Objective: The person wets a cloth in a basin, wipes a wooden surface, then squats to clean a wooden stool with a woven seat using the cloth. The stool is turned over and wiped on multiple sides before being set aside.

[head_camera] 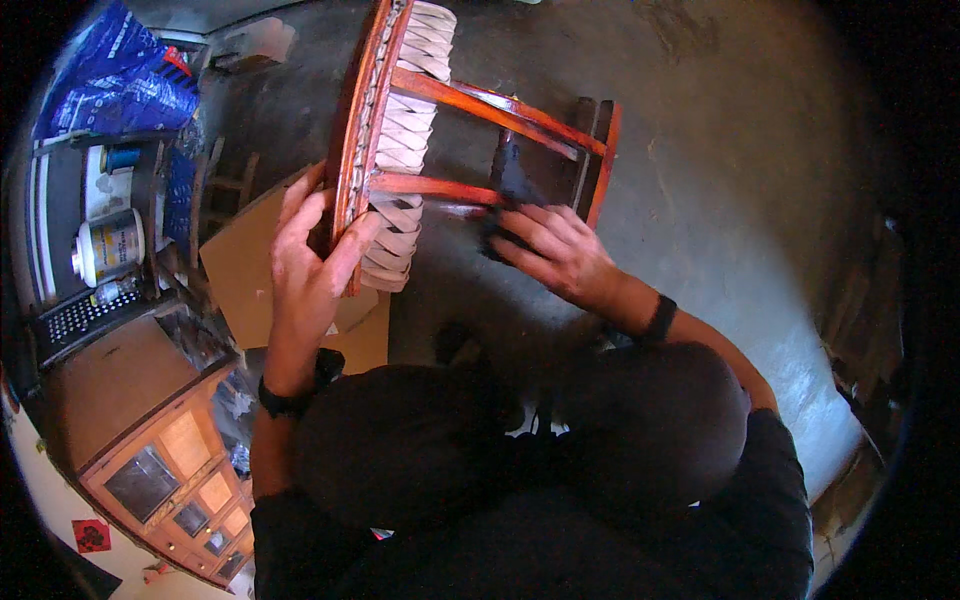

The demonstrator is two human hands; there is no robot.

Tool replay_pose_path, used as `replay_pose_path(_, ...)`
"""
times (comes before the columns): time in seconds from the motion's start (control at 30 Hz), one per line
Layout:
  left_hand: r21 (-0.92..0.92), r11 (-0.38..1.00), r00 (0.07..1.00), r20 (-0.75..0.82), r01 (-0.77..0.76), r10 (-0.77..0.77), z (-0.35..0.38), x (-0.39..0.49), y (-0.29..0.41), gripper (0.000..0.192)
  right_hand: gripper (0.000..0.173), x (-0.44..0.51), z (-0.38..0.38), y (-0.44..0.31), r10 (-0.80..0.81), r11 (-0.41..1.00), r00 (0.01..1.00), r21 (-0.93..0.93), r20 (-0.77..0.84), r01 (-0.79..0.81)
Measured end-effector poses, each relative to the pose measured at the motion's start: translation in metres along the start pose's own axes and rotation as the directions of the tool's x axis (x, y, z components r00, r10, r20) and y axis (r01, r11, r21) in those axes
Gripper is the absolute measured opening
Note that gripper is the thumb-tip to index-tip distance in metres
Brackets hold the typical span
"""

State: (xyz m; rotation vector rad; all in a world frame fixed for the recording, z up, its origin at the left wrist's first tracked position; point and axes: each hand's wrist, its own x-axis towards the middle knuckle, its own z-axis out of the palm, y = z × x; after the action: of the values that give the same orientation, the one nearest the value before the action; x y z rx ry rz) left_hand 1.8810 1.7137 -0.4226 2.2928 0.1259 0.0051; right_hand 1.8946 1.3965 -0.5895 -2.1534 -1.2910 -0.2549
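A small reddish-brown wooden stool (491,103) is tipped on its side in front of me. Pale straps (409,135) are woven along its seat side, beside a long dark-red edge board (349,150). My left hand (304,255) grips this board near its lower end, thumb on the strap side. In my right hand (559,247) is a bunched dark cloth (512,172), pressed around the lower leg (439,187) of the stool. The cloth and fingertips are slightly blurred and hide part of that leg. At the far right end, a crosspiece (606,165) joins the legs.
Below the stool lies flat cardboard (247,262) on the concrete floor (720,172). Shelving at left holds a white tub (112,246) and a blue plastic bag (124,82). A wooden cabinet (172,457) stands lower left. My knees (660,420) are close beneath my arms.
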Motion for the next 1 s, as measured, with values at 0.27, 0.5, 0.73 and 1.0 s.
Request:
replay_pose_path(0.27, 0.08, 0.991, 0.994, 0.0, -0.105, 0.106, -0.002, 0.0, 0.005, 0.039, 0.049, -0.019, -0.017, 0.0, 0.134, 0.984, 0.991, 0.121, -0.003, -0.132)
replay_pose_path(0.5, 0.12, 0.991, 0.998, 0.043, -0.053, 0.048, -0.002, -0.003, 0.007, 0.046, 0.045, 0.051, 0.011, -0.012, -0.126, 0.988, 0.988, -0.099, -0.09, 0.117)
replay_pose_path(0.73, 0.103, 0.982, 0.986, -0.03, -0.159, 0.163, 0.001, -0.001, 0.003, 0.037, 0.056, -0.057, -0.014, 0.011, 0.222, 0.975, 0.973, 0.009, 0.064, -0.223)
replay_pose_path(1.0, 0.112, 0.978, 0.983, -0.03, -0.175, 0.18, 0.002, -0.003, 0.008, 0.039, 0.051, 0.076, -0.021, -0.016, -0.014, 0.99, 0.992, 0.135, -0.126, 0.031)
